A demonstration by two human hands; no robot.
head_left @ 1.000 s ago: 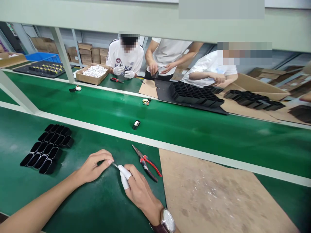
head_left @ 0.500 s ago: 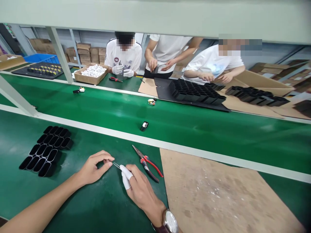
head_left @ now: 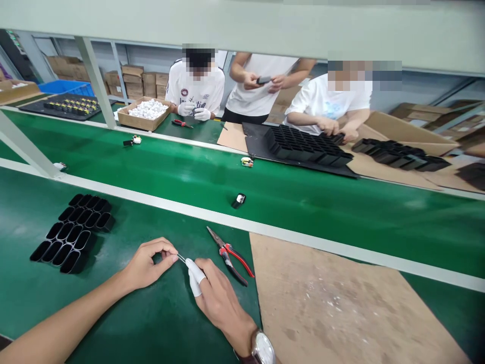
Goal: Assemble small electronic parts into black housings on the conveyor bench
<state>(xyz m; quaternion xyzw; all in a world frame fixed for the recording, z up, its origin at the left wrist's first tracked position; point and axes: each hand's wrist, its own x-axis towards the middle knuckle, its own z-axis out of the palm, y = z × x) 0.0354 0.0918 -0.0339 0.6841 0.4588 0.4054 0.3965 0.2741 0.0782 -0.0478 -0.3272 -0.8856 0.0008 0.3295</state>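
My left hand rests on the green mat with its thumb and fingers pinched on one end of a thin metal pin. My right hand, with a white finger cot on the forefinger and a watch on the wrist, holds the pin's other end. Red-handled pliers lie on the mat just right of my hands. A cluster of black open shells stands to the left of my left hand.
A brown cardboard sheet covers the mat on my right. Beyond a white rail, the green belt carries a small black part and others further back. Three people work across it beside black trays and a box of white pieces.
The small parts on the belt have drifted to the right. The standing person across has raised both hands with a dark part. My hands have stayed almost still on the pin.
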